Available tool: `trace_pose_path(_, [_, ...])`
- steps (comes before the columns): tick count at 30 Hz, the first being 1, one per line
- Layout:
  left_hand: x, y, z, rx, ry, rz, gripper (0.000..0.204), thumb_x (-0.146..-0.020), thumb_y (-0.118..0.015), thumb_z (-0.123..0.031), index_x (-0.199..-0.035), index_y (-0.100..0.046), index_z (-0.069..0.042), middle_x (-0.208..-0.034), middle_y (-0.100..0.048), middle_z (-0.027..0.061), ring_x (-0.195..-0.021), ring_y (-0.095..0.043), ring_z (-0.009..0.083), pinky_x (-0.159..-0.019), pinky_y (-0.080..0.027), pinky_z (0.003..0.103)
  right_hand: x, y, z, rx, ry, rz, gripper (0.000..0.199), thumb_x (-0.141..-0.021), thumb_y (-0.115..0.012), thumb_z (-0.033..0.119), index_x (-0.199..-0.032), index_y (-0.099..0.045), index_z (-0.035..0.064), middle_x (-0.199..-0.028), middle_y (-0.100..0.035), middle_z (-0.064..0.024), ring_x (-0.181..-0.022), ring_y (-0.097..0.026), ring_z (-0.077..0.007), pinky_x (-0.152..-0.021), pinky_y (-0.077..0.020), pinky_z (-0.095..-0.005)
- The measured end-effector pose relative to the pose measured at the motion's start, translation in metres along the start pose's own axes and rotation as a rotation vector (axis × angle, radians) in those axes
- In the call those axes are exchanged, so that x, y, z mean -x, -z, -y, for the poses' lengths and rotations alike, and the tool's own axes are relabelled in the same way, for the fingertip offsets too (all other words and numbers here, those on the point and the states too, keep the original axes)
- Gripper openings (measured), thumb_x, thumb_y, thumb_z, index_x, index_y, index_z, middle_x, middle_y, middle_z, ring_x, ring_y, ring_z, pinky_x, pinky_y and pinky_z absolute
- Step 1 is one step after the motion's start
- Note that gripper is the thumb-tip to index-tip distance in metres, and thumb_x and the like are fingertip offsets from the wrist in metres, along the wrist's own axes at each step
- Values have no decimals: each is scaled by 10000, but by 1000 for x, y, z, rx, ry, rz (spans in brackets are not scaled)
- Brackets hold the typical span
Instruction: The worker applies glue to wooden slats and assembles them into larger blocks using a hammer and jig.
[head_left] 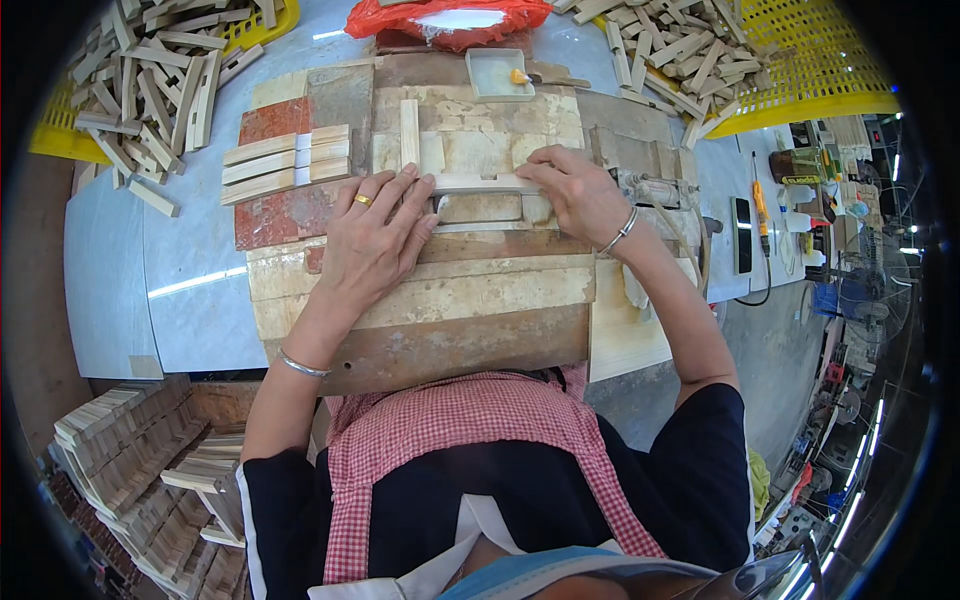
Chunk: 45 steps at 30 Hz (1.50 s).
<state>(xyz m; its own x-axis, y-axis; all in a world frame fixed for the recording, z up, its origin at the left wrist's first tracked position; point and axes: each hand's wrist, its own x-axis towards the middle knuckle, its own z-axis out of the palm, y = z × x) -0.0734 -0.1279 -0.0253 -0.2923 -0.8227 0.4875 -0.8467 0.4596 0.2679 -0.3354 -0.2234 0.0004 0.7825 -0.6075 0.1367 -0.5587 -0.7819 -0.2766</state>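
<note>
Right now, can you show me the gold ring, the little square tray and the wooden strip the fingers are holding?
Gold ring (363, 200): head view, front of its band.
Little square tray (490, 75): head view, its bare inside.
Wooden strip (466, 184): head view, bare stretch along its length.

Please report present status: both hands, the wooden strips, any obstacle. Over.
Left hand spread over left end of crosswise wooden strip; right hand holding right end. Second strip lies at right angle. Small tray beyond, apart from both hands.
</note>
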Motion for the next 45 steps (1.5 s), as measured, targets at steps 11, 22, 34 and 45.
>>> trace_pose_path(11, [4,-4,-4,7,30,22,354,-831,-643,-221,-1135,-601,-44,-1176,-579,126,-1042,-557,270,-882,-422,405,2,-2,2,-91,-25,-24,331,-739,-580,-51,-1038,-665,60,-927,-638,-100,-868,-608,-268,-750,-507,-344])
trace_pose_path(22, [-11,-20,-36,99,62,36,559,-828,-627,-347,-1167,-508,81,-1270,-496,196,-1159,-480,338,-994,-374,444,6,-8,5,-52,26,-114,309,-735,-617,-42,-1021,-681,58,-912,-649,-93,-812,-608,-255,-707,-503,-331])
trace_pose_path(34, [-16,-36,-50,39,21,128,814,-786,-546,-579,-1256,-449,79,-1239,-454,241,-1174,-414,376,-1062,-277,491,-2,1,11,-83,-14,-53,350,-724,-588,-73,-1035,-661,70,-876,-632,-79,-767,-574,-257,-695,-495,-336])
trace_pose_path(45, [-14,-48,-50,136,-87,143,676,-795,-558,-573,-1161,-584,-5,-1214,-520,151,-1186,-434,359,-1036,-285,526,-135,-4,43,16,398,-196,242,-736,-610,135,-953,-638,33,-827,-633,-156,-741,-628,-324,-659,-515,-415])
